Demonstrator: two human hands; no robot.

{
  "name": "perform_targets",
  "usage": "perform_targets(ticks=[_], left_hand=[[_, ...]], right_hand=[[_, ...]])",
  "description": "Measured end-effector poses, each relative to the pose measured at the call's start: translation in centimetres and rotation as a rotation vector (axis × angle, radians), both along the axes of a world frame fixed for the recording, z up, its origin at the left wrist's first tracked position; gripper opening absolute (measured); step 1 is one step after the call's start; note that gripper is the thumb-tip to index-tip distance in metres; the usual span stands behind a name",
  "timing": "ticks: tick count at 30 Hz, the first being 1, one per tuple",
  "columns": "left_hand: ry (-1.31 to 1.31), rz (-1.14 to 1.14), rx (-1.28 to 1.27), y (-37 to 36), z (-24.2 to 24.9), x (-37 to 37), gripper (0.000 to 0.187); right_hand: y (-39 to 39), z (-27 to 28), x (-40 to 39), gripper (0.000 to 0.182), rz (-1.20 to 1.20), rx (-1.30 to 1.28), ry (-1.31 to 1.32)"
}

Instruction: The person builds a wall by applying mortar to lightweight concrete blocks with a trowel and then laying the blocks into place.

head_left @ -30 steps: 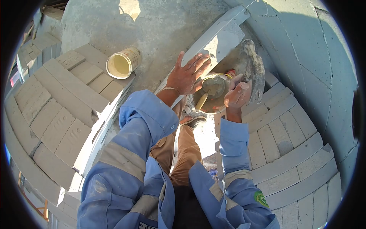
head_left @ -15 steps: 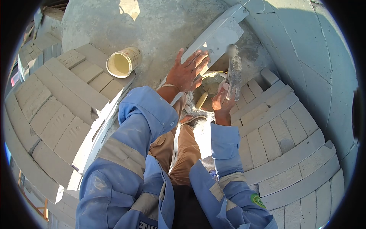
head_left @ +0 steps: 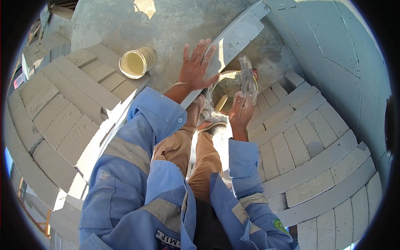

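My right hand grips the handle of a mortar-caked trowel, its blade held edge-on above a bucket of mortar. A wooden handle sticks out of the bucket. My left hand is open, fingers spread, resting against a long grey straightedge board that leans from the floor toward the curved wall. Both blue sleeves and my tan trousers fill the lower middle of the view.
Pale bricks lie in curved courses at the right and stacked at the left. A cream bucket lies on its side on the left stack. A curved concrete wall rises at the right.
My right hand swung the trowel from the right side over the bucket, turning the blade edge-on. My left hand slid up along the board and spread its fingers.
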State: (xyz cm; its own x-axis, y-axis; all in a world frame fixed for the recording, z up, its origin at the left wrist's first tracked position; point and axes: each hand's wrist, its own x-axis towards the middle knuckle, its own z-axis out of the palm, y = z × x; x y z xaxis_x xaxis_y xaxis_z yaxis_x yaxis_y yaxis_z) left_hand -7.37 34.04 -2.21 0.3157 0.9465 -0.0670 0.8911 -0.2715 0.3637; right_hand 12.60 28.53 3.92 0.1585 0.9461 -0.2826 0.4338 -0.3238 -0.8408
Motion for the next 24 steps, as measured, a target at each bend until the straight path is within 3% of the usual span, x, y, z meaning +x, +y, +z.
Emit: perform_targets(ticks=[2, 3, 5, 6, 8, 9, 10, 11, 13, 14, 17, 19, 21, 24], left_hand=[[0.023, 0.331, -0.045, -2.4, 0.7, -1.2, 0.102], [0.025, 0.343, -0.042, -3.8, 0.5, -1.9, 0.102], [-0.195, 0.607, -0.23, -6.0, 0.3, -3.3, 0.116], [-0.189, 0.615, -0.223, -6.7, 0.4, -3.5, 0.116], [-0.289, 0.857, -0.487, -7.4, 0.3, -3.6, 0.126], [-0.288, 0.863, -0.485, -7.4, 0.2, -3.6, 0.126], [-0.323, 0.908, -0.548, -7.4, 0.0, -3.6, 0.129], [-0.357, 0.955, -0.612, -7.5, 0.1, -3.5, 0.132], [-0.345, 0.983, -0.605, -7.4, 0.3, -3.1, 0.131], [-0.339, 1.004, -0.605, -7.5, 0.7, -2.8, 0.13], [-0.369, 1.046, -0.637, -7.6, 0.9, -2.4, 0.131], [-0.342, 1.063, -0.609, -7.7, 0.5, -2.4, 0.129], [-0.32, 1.073, -0.589, -7.4, 0.8, -2.0, 0.126], [-0.288, 1.103, -0.515, -8.0, 1.3, -1.2, 0.11]], right_hand=[[-1.4, 0.6, 0.7, 0.051, 0.075, -0.056, -0.002], [-1.7, 1.1, 0.8, 0.051, 0.088, -0.053, 0.0], [-1.8, 1.9, 0.5, 0.047, 0.206, -0.024, -0.06], [-1.6, 2.6, 0.1, 0.032, 0.222, 0.009, -0.004], [-1.7, 2.7, -0.8, 0.025, 0.22, 0.058, 0.08], [-1.8, 2.6, -1.0, 0.018, 0.206, 0.098, 0.157], [-2.2, 1.5, -0.9, 0.015, 0.316, 0.25, -0.005], [-2.5, 0.8, -1.0, 0.015, 0.319, 0.245, -0.001], [-2.4, -0.7, -1.5, 0.022, 0.381, 0.028, 0.057], [-2.0, -2.0, -1.9, 0.032, 0.455, -0.223, -0.2], [-2.0, -2.1, -2.7, 0.039, 0.44, -0.223, -0.205], [-2.8, -1.2, -2.4, 0.035, 0.443, -0.265, -0.163], [-3.0, 0.4, -2.3, 0.032, 0.357, -0.152, 0.008], [-3.3, 0.9, -1.8, 0.029, 0.335, -0.149, 0.036]])
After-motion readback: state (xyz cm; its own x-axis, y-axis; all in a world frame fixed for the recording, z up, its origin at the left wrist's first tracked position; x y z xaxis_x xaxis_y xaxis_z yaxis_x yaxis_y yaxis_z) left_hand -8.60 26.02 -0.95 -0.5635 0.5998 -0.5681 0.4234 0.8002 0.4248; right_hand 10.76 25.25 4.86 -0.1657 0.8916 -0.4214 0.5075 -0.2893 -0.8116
